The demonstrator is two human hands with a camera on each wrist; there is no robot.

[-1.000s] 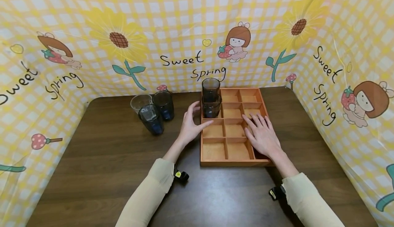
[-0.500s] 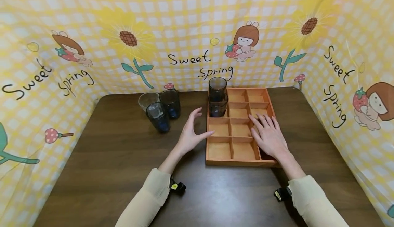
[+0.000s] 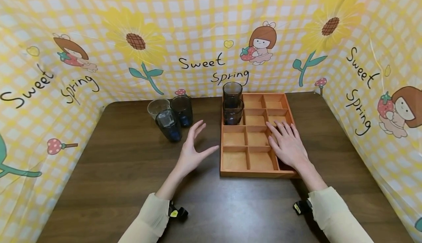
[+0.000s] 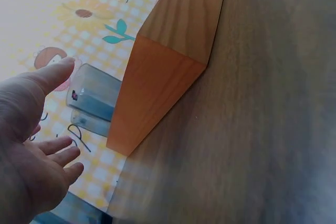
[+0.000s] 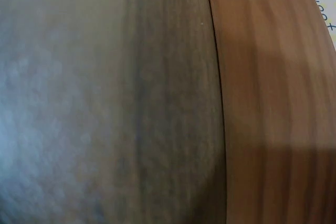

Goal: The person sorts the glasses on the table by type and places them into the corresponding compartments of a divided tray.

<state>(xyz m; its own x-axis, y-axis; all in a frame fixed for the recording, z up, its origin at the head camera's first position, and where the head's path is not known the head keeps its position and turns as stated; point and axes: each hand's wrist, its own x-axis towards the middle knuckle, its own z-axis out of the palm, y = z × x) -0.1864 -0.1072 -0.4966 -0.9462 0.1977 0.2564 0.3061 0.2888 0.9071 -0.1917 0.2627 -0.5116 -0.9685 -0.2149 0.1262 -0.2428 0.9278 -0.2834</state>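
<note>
Holding the left hand (image 3: 191, 156) empty, with thumb and fingers parted, between a divided wooden tray (image 3: 254, 174) and three glasses (image 3: 169, 126) clustering on the table (image 3: 115, 180). Resting the right hand (image 3: 287, 147) loosely over the tray's right column, gripping nothing. Seeing two dark glasses (image 3: 233, 115) standing in the left column's far compartments.

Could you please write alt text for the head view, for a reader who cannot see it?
An open, empty left hand is between three tumblers on a dark table and a wooden compartment tray. The right hand lies over the tray's right side; two smoky tumblers stand in the tray's back left part. Behind hangs a yellow checked "Sweet Spring" cloth.
</note>
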